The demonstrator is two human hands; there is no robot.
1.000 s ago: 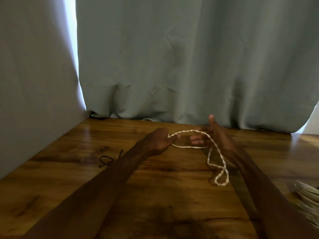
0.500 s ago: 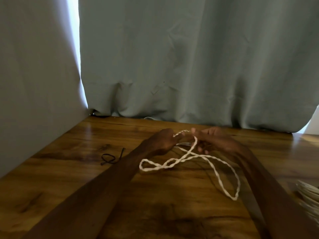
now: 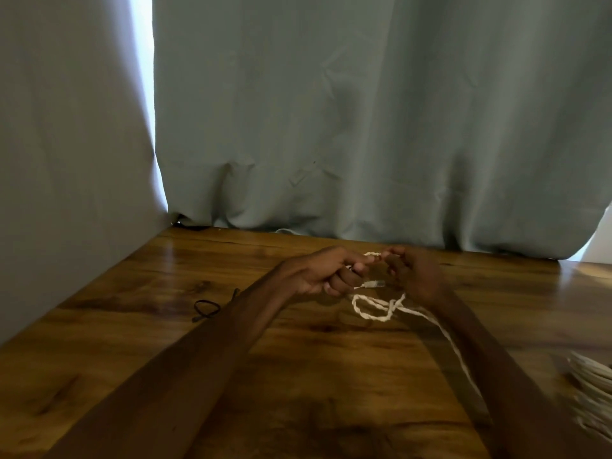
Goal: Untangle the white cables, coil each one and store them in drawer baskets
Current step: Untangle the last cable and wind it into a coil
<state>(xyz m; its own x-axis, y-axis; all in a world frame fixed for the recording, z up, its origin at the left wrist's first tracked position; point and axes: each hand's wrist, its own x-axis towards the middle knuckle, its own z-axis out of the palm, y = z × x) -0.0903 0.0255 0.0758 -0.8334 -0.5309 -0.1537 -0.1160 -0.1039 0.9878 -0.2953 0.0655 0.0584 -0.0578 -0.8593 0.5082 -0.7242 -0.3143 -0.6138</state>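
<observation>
A thin white twisted cable [image 3: 374,309] hangs between my two hands above the wooden table [image 3: 165,326]. My left hand [image 3: 323,274] pinches the cable's top strand and has its plug end poking out below the fingers. My right hand [image 3: 415,276] grips the same short top strand from the other side, fingertips almost touching the left ones. A small loop droops under the hands, and a long strand trails along my right forearm toward the near right. No drawer basket is in view.
A small black tie or cord [image 3: 207,309] lies on the table left of my left forearm. Stacked white items [image 3: 592,392] sit at the right edge. Grey-green curtains [image 3: 364,127] hang along the table's far side, and a grey wall stands at the left.
My hands have drawn closer together. The wide loop that spread left on the table has shrunk to a small loop under the hands, and the right strand now runs along my forearm.
</observation>
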